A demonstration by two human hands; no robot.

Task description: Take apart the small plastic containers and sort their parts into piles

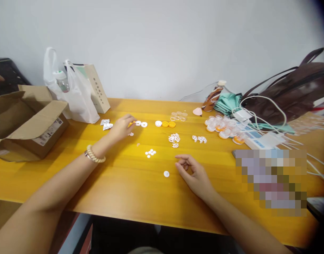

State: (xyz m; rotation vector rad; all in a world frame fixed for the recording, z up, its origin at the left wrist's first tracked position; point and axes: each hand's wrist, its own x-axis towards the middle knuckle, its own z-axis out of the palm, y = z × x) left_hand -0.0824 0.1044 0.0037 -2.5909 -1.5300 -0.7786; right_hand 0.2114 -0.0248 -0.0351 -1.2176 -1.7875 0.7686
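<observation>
My left hand (pixel 121 127) reaches to the back of the wooden table, fingertips pinched on a small yellow plastic part (pixel 131 124). Two white plastic rings (pixel 144 124) lie just right of those fingers, and small white pieces (pixel 131 134) lie partly under the hand. Near the front, my right hand (pixel 195 174) hovers or rests with its fingers loosely curled and apart, holding nothing. To its left is a white disc with a raised centre (pixel 166 174). Several small white discs (pixel 150 152) are grouped mid-table.
Behind are a white disc and two yellow discs (pixel 165 124), clear rings (pixel 178 116) and white openwork pieces (pixel 174 138). Clear-topped round cases (pixel 224 131), a power strip (pixel 254 135) and a bottle (pixel 214 96) stand right. A cardboard box (pixel 32 123) and plastic bag (pixel 79 98) stand left.
</observation>
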